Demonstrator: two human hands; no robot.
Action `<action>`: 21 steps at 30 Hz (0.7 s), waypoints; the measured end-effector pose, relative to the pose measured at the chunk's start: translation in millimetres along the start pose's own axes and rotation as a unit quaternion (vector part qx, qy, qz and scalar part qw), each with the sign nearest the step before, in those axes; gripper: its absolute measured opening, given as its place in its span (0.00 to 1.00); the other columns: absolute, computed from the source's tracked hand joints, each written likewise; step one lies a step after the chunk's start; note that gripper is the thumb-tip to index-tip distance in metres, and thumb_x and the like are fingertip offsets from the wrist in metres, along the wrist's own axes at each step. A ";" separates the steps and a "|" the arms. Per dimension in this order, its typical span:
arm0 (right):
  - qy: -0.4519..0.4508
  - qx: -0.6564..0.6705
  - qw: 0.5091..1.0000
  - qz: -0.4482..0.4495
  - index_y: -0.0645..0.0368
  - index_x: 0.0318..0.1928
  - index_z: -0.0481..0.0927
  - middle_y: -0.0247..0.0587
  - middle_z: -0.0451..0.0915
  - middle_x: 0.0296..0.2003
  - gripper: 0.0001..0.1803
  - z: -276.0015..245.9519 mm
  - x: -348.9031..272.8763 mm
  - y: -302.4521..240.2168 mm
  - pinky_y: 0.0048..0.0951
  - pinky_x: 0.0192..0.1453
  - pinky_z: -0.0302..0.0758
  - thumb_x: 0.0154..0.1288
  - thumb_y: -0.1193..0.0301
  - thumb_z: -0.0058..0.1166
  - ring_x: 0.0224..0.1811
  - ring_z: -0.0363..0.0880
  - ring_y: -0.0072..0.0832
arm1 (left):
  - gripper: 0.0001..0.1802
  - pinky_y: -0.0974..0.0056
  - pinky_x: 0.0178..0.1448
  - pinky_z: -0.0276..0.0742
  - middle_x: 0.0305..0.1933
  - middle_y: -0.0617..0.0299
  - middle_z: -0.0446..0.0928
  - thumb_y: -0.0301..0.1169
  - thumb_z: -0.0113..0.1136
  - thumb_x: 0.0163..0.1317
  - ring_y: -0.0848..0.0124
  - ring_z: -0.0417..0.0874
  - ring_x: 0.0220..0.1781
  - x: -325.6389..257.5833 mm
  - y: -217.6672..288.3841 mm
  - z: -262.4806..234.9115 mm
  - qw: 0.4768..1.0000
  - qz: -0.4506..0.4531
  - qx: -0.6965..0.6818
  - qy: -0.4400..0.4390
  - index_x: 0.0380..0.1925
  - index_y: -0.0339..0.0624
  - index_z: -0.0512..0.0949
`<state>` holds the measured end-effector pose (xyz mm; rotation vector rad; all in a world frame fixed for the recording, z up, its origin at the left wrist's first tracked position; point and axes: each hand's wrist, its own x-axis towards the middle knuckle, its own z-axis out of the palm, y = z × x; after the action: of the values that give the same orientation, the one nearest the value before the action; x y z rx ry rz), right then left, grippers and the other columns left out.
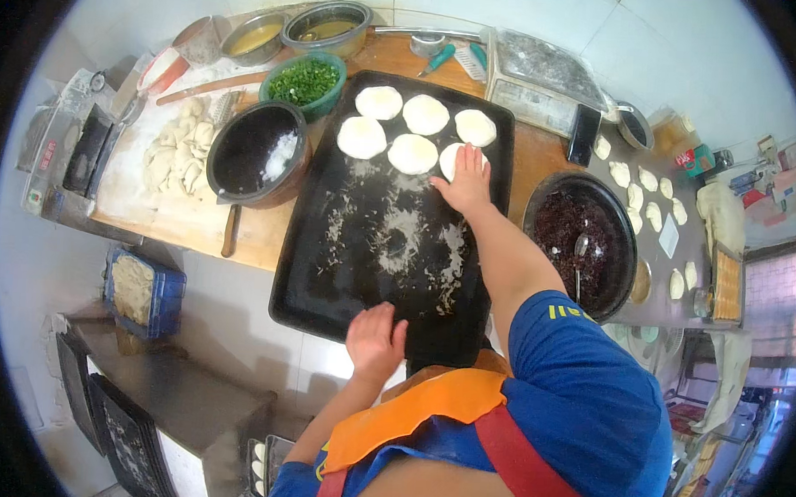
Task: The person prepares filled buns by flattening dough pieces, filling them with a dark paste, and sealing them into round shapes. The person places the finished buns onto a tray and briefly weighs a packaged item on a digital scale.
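Through the head camera I record a black rectangular metal tray [325,281] lying on a pale wooden worktable [265,236], its near end projecting past the table edge. Six flat white rounds of dough occupy its far end in two rows of three; I count five uncovered [413,154].

The right hand [465,187] is flat, fingers spread, laid upon the sixth dough round [448,160], at the right end of the nearer row. It is not gripping. The left hand [376,341] is at the tray's near edge, fingers loosely extended and grasping nothing that I can see; whether it touches the metal I cannot tell.

The tray's bare middle carries whitish streaks of residue [400,240]. Left of the tray I note a deep dark-brown round bowl [238,144] containing a white lump [280,154], and beyond it a green round bowl [337,102] of chopped green leaves [304,81]. On the right is a wide black round basin [628,250] of dark reddish-brown filling [564,211], a metal spoon [581,248] resting in it.
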<state>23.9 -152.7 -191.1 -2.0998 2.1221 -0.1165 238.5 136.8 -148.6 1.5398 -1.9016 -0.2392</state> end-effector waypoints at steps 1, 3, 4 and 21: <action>-0.011 0.028 1.000 0.006 0.66 0.74 0.45 0.52 0.42 0.75 0.55 -2.5 3.4 3.3 0.48 0.78 0.36 0.62 0.36 0.46 0.78 0.35 0.45 | 0.15 0.55 0.56 0.74 0.44 0.53 0.82 0.34 0.63 0.58 0.57 0.82 0.45 1.2 3.9 -0.5 1.000 0.015 -0.008 0.001 0.43 0.37 0.79; -0.036 0.087 0.994 0.063 0.69 0.73 0.47 0.55 0.47 0.74 0.54 -20.3 29.0 -13.3 0.47 0.78 0.39 0.63 0.37 0.44 0.78 0.38 0.46 | 0.15 0.56 0.52 0.76 0.42 0.53 0.82 0.33 0.63 0.58 0.57 0.82 0.43 -5.7 -0.3 5.2 1.000 -0.004 -0.002 -0.007 0.42 0.37 0.80; 0.018 0.087 0.996 0.015 0.71 0.72 0.50 0.57 0.50 0.73 0.52 -40.0 24.0 -39.2 0.46 0.77 0.41 0.65 0.38 0.43 0.77 0.41 0.47 | 0.14 0.56 0.52 0.76 0.42 0.53 0.82 0.33 0.63 0.58 0.57 0.82 0.43 -7.1 -2.9 6.7 1.000 -0.008 0.005 0.001 0.41 0.37 0.80; 0.102 0.399 0.903 -0.121 0.65 0.67 0.64 0.55 0.64 0.67 0.46 -93.3 23.8 -16.3 0.43 0.72 0.59 0.61 0.41 0.53 0.71 0.60 0.48 | 0.13 0.54 0.46 0.76 0.40 0.52 0.82 0.34 0.63 0.58 0.54 0.82 0.40 1.6 4.0 9.2 1.000 0.009 0.017 -0.016 0.40 0.38 0.81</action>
<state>24.7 -181.6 -97.8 -1.8402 1.4726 -1.0725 229.7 134.1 -152.9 1.5501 -1.9529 -0.2253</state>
